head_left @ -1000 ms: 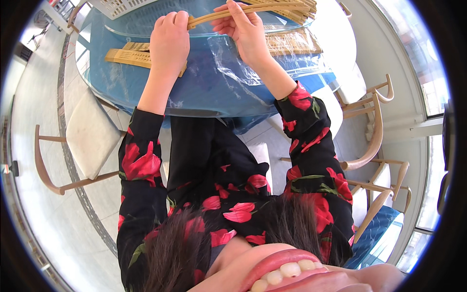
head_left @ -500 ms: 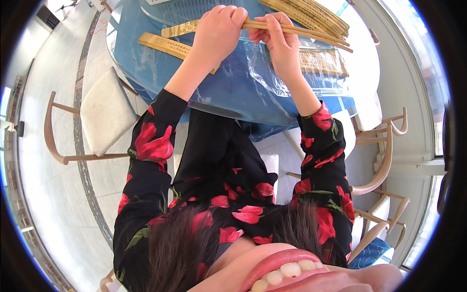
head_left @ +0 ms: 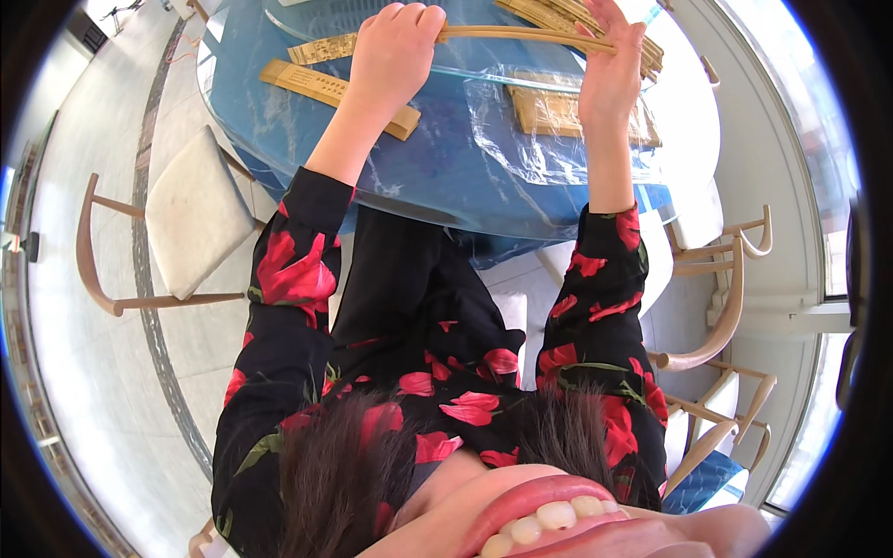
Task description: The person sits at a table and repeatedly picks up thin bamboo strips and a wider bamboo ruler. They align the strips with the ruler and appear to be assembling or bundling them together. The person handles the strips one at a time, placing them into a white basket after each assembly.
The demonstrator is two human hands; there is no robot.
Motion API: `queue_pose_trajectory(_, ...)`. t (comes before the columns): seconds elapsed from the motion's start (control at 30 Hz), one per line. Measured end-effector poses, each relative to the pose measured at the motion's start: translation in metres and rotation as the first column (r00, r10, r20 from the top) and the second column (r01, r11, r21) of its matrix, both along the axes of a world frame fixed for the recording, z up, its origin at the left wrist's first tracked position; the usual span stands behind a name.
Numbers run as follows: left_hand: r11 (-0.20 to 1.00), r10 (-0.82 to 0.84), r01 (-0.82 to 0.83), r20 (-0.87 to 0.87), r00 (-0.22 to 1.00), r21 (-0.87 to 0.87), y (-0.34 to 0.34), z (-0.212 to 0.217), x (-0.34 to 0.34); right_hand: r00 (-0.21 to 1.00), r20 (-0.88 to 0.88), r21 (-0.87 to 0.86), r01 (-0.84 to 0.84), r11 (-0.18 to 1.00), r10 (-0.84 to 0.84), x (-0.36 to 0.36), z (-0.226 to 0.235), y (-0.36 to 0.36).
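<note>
My left hand (head_left: 395, 56) is closed in a fist round a pair of thin wooden chopsticks (head_left: 507, 33). A gold printed paper sleeve (head_left: 321, 48) sticks out from the other side of the fist, in line with the sticks. The chopsticks reach right to my right hand (head_left: 612, 65), whose fingers are stretched upward, with the stick ends against its palm. Below my left hand, a flat gold printed packet (head_left: 316, 84) lies on the table. Under the clear plastic beside my right wrist rests a bundle of similar gold packets (head_left: 544, 112).
A blue marbled covering (head_left: 446, 200) and a raised clear glass disc (head_left: 465, 71) make up the table. More gold packets (head_left: 532, 13) are piled at its far right. Wooden chairs with pale seats stand left (head_left: 200, 219) and right (head_left: 730, 307).
My right hand has let go its pinch on the chopsticks, slid right to their ends and straightened its fingers. My left hand has shifted slightly left with the chopsticks and sleeve.
</note>
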State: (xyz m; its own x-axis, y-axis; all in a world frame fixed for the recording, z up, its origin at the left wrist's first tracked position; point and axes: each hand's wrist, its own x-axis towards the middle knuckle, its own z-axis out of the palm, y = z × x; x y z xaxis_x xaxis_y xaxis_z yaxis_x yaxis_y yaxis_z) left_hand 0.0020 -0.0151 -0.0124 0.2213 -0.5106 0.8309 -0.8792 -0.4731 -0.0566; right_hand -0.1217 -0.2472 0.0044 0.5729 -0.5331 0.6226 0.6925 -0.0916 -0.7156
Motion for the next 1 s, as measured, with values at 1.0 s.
queue_pose_trajectory(1.0, 0.933, -0.347, 0.331, -0.116, 0.931, -0.140, -0.009, -0.008, -0.022, 0.700, -0.520, 0.026, -0.559, 0.829, 0.489, -0.001, -0.020, 0.061)
